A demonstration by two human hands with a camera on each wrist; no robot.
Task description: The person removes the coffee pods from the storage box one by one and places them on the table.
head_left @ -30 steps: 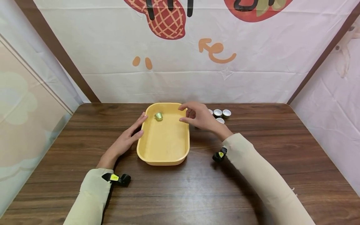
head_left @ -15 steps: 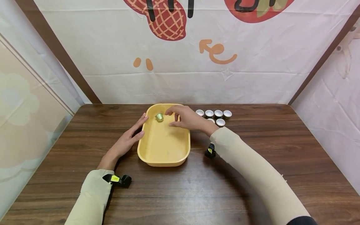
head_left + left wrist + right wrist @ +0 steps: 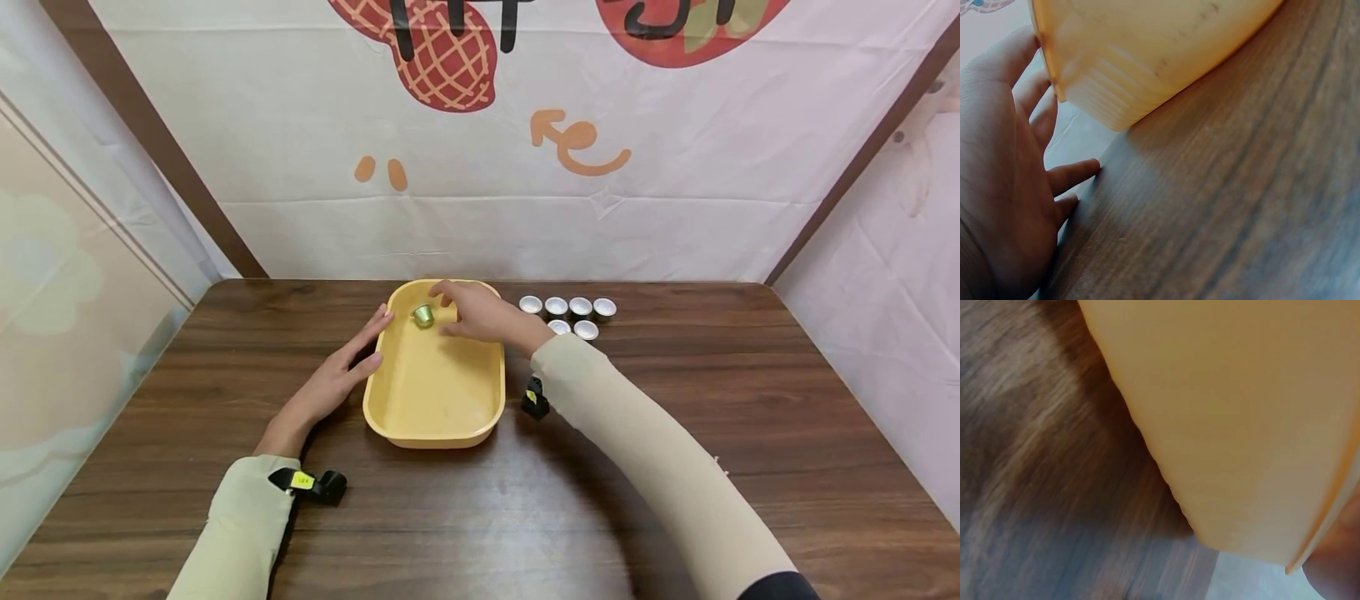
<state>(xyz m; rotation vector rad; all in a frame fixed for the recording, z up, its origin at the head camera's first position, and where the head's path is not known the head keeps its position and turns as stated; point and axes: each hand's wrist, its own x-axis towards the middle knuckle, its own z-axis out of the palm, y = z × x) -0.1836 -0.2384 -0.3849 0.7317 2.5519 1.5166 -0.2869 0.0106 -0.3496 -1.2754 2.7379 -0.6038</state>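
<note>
A yellow plastic tray (image 3: 435, 400) stands on the wooden table, and one green coffee capsule (image 3: 423, 316) lies inside near its far left corner. My left hand (image 3: 337, 375) rests against the tray's left rim with its fingers extended; the left wrist view shows the fingertips at the rim and the tray's outer wall (image 3: 1147, 62). Over the far right part of the tray is my right hand (image 3: 480, 313), thumb and forefinger spread apart just right of the capsule and holding nothing. In the right wrist view the tray's side wall (image 3: 1229, 425) hides most of that hand.
Several coffee capsules (image 3: 556, 307) stand with their silver lids up in two rows right of the tray, near the table's far edge. Behind the table hangs a white printed cloth (image 3: 480, 225). The brown wooden table (image 3: 675, 375) extends to both sides.
My right hand has moved left from the tray's right rim to beside the green capsule, bringing more of the capsules at the right into sight. The left hand has stayed on the rim.
</note>
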